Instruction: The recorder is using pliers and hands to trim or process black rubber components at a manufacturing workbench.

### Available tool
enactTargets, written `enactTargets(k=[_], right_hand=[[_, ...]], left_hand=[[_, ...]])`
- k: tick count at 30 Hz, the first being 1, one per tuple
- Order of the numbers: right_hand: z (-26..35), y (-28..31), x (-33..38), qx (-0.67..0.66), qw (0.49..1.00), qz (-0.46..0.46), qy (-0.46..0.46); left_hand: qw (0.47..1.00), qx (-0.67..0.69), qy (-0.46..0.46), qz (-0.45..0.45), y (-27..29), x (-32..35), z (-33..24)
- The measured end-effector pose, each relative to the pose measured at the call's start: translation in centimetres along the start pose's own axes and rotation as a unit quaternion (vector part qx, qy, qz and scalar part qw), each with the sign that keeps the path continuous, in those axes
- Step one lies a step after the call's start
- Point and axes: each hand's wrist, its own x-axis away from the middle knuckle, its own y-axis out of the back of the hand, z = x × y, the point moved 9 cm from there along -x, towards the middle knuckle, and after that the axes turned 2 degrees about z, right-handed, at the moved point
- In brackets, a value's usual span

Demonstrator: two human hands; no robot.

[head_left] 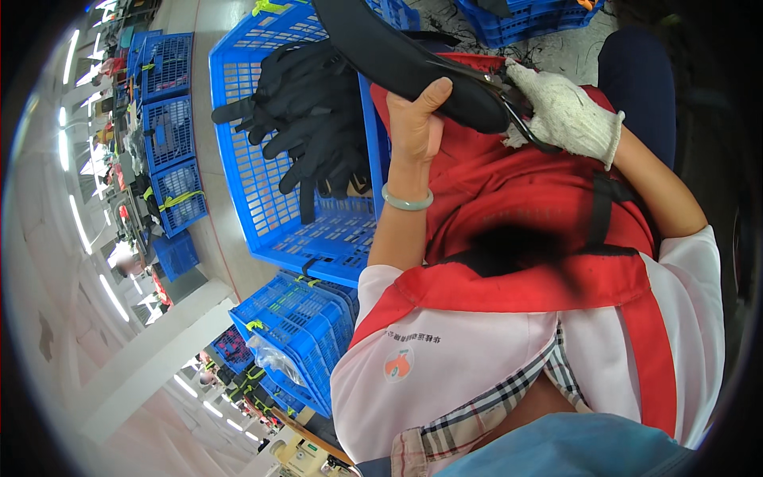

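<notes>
A pale concrete floor [208, 199] spreads across the left of the view, with long bright ceiling-light strips bent along the fisheye rim. On it stands a big blue plastic lattice crate [270, 183], heaped with black padded strap pieces [314, 119]; more blue crates of the same kind [171, 135] line up further left and another stack [302, 326] sits below, one with a clear plastic bag on it. The person's lap is covered by a red fabric apron with black webbing [532, 207], over a white shirt with red trim.

The long black curved padded strap [405, 60] is held up above the lap, beside the big crate. The bare left hand [415, 119], with a pale green bangle [407, 199] at the wrist, curls around its underside, thumb pressed on top. The right hand [566, 115], in a white knitted glove, is closed on dark-handled scissors [517, 115] at the strap's end.
</notes>
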Motion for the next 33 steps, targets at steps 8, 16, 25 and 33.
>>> enactTargets(k=[8,16,25,33], right_hand=[[1.4,0.5,-0.4,0.035,0.998,0.015,0.054],[-0.1,-0.8,-0.2,-0.064,0.997,0.045,-0.005],[0.6,1.0,0.2,0.032,0.998,0.043,0.043],[0.8,0.6,0.2,0.045,0.998,0.016,0.038]], left_hand=[[1.000,0.002,0.004,0.003,0.6,0.0,0.1],[1.000,0.027,0.012,0.000,0.7,0.2,0.8],[0.999,0.031,0.012,0.003,1.0,0.3,0.4],[1.000,0.013,-0.001,-0.004,0.3,0.7,0.5]])
